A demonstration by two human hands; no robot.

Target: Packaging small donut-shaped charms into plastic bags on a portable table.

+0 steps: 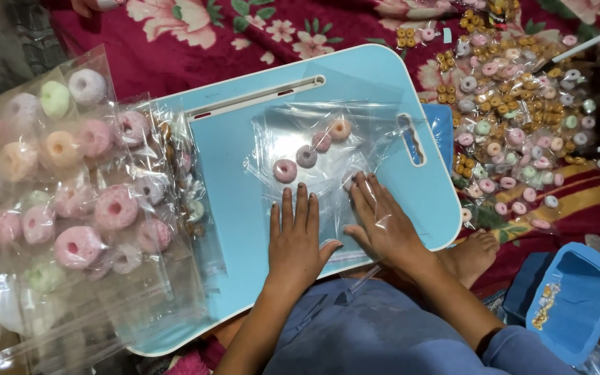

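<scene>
Biggest thing first: a red floral blanket covers the floor, and on it sits a light blue lap tray across the person's knees. At 9 o'clock from the tray there's a stack of filled clear bags stuffed with pastel ring-shaped candies. Over at 2 o'clock is a loose heap of small candy rings, pinks, whites and little orange ones, spread on plastic. Down at 4 o'clock sits a blue plastic tub with a few orange bits inside.

In the middle of the tray lies a clear plastic bag with four candy rings in a slanted row, running from 7 toward 1 o'clock.

Both hands are flat, fingers straight, nothing gripped. The left hand rests palm down on the tray just below the bag. The right hand presses on the bag's lower edge at about 5 o'clock from the rings.

Looks to me like the smoothing-out step, with the bag barely filled. I'd guess more rings have to go in next, which takes a free hand and an opened bag mouth.
</scene>
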